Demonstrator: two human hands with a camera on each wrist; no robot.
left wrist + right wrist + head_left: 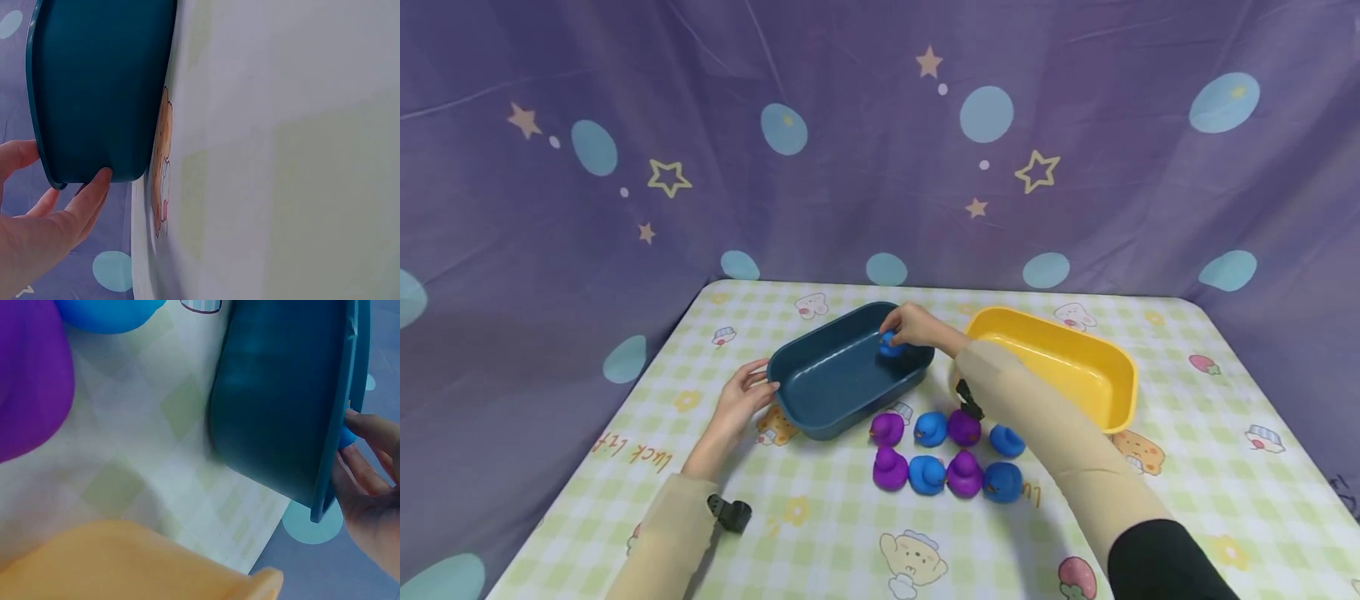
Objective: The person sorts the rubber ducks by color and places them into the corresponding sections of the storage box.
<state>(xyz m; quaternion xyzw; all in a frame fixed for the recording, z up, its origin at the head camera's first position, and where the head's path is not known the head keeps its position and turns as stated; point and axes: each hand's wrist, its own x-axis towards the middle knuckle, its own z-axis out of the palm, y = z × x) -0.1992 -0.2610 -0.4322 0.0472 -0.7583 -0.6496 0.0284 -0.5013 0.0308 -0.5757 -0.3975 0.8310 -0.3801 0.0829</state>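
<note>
A dark teal plastic basin (842,375) sits on the table. At its left end my left hand (743,402) holds the rim, with the thumb and fingers spread around the corner; the left wrist view has this hand (53,219) against the wall. Over the basin's right end my right hand (916,325) pinches a blue rubber duck (891,345). In the right wrist view the rim hides most of that duck (348,436). Several purple ducks (890,468) and blue ducks (927,475) stand in two rows in front of the basin.
A yellow basin (1120,392) stands to the right, partly behind my right forearm. The table has a green checked cloth (820,550) with printed cartoons. A purple curtain (880,192) with stars hangs behind the table's far edge.
</note>
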